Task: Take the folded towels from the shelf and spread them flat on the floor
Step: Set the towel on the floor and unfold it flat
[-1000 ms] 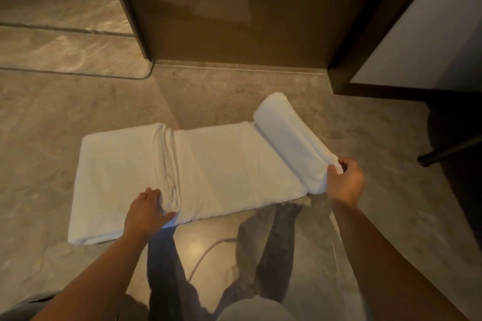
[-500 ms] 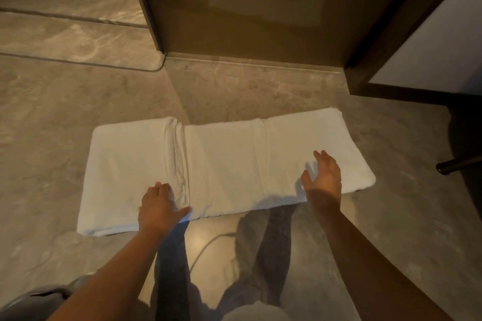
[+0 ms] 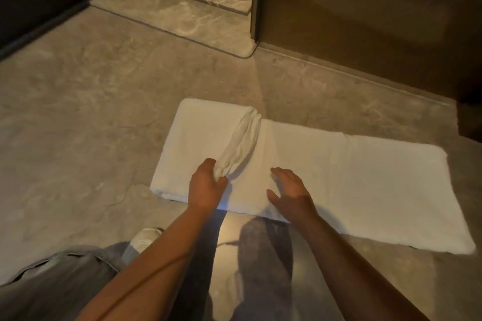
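Note:
A white towel (image 3: 365, 180) lies on the stone floor, its right part spread flat in one layer. The left part is still a thick folded stack, with a bunched fold edge running up its middle. My left hand (image 3: 206, 187) pinches the near end of that bunched edge. My right hand (image 3: 289, 190) hovers over the towel's middle just to the right, palm down, fingers spread, holding nothing. No shelf is in view.
A dark glossy wall panel (image 3: 378, 21) rises behind the towel, with a raised stone step (image 3: 187, 13) to its left. My grey trouser leg (image 3: 60, 284) and white shoe (image 3: 143, 240) are at the bottom left. Bare stone floor (image 3: 78, 125) lies to the left.
My right hand let go of the right flap after unrolling it flat, then moved left to the towel's middle. My left hand has closed on the fold edge. The view swung left.

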{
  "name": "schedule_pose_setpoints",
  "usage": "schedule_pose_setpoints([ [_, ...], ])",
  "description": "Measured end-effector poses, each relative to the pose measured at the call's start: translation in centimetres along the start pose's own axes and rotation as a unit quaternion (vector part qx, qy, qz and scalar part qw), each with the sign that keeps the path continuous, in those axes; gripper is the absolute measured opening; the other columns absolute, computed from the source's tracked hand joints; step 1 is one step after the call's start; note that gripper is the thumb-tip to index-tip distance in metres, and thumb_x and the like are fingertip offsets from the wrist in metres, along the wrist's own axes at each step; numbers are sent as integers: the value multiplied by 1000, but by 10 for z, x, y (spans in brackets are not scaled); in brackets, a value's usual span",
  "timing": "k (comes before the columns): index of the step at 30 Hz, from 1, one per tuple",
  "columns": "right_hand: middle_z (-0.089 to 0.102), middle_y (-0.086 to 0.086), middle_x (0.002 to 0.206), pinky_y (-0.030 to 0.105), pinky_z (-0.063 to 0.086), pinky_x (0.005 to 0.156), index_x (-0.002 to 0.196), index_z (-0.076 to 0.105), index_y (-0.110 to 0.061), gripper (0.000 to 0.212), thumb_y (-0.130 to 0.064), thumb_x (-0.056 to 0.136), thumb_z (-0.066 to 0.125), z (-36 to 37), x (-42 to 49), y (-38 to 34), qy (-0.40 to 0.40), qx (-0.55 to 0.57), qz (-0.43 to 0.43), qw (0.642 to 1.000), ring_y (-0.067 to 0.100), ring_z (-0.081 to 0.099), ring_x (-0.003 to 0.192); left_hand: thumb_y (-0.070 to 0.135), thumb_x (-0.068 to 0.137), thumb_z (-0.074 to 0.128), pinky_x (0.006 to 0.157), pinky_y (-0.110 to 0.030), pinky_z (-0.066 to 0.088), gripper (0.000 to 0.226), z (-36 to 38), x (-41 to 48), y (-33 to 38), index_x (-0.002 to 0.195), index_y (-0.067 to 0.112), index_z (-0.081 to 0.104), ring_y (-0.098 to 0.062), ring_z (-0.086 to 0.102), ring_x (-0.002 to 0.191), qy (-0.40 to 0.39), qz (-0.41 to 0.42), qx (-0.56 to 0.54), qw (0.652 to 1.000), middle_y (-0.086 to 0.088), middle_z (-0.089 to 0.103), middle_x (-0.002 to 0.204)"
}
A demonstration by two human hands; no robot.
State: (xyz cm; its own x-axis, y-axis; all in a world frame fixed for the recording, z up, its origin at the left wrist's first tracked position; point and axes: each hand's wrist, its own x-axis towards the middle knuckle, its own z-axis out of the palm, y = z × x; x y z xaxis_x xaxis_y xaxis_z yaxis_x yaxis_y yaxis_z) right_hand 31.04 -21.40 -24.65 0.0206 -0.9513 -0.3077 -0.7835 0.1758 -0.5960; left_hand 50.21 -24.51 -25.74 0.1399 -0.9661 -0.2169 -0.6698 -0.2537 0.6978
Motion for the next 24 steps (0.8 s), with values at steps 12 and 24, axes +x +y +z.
schedule_pose_setpoints([
  [12,35,3,148,31,26,113,140,34,-18,58,-25,87,58,39,46,-76,-91,-21,-56,994,20,31,136,5,80,60,57,-15,29,30,-99,38,-36,110,8,57,-16,53,83,170,-33,-97,980,-10,65,98],
  [24,36,3,147,32,28,112,141,32,-16,57,-27,90,55,47,64,-92,-93,-22,-87,992,21,33,135,18,89,58,102,-43,39,43,-199,64,-98,130,12,46,-31,48,122,340,-161,28,926,-13,51,132],
])
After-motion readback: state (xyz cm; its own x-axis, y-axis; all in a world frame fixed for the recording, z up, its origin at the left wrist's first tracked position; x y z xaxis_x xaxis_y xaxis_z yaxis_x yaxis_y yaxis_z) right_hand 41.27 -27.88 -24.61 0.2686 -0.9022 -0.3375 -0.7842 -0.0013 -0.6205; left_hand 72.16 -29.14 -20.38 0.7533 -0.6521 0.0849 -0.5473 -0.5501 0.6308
